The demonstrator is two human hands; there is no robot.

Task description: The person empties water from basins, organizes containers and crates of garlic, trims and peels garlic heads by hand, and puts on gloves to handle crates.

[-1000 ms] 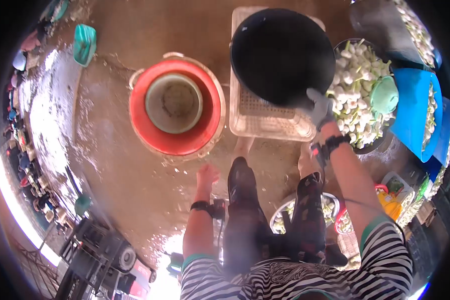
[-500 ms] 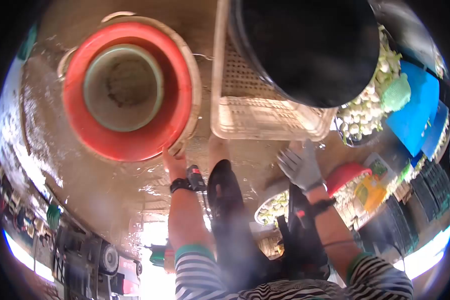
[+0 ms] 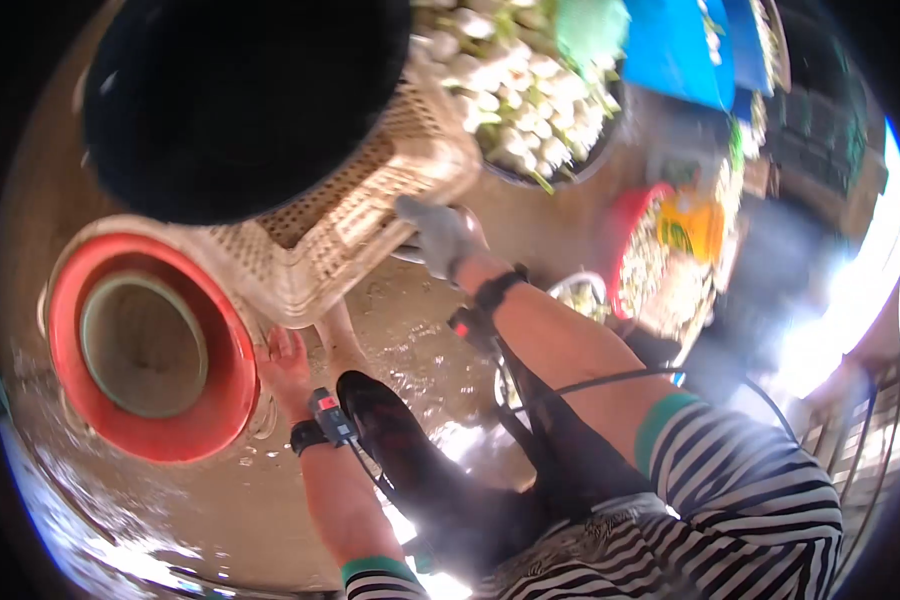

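My left hand (image 3: 286, 372) is bare, fingers stretched out, between the red basin's right rim and the near corner of the beige plastic crate (image 3: 315, 275). Whether it touches either is unclear. A smaller greenish bowl (image 3: 142, 345) sits inside the red basin (image 3: 232, 385), which rests in a beige tub with handles. My right hand (image 3: 438, 238), in a grey glove, is by the crate's right side, its fingers extended but blurred; contact cannot be made out. A large black tub (image 3: 240, 110) stands on the crate and hides much of it.
Right of the crate, a dark tub holds white bulbs with green stems (image 3: 540, 115). Beyond are blue containers (image 3: 675, 50), a red basin of pale pieces (image 3: 625, 240) and a yellow bag (image 3: 692, 228). The brown floor (image 3: 410, 320) looks wet. A cable crosses my right forearm.
The view has swung to the right and tilted, so the basin, crate and black tub now appear further left. My right hand has moved closer to the crate's side; my left hand stays near the basin.
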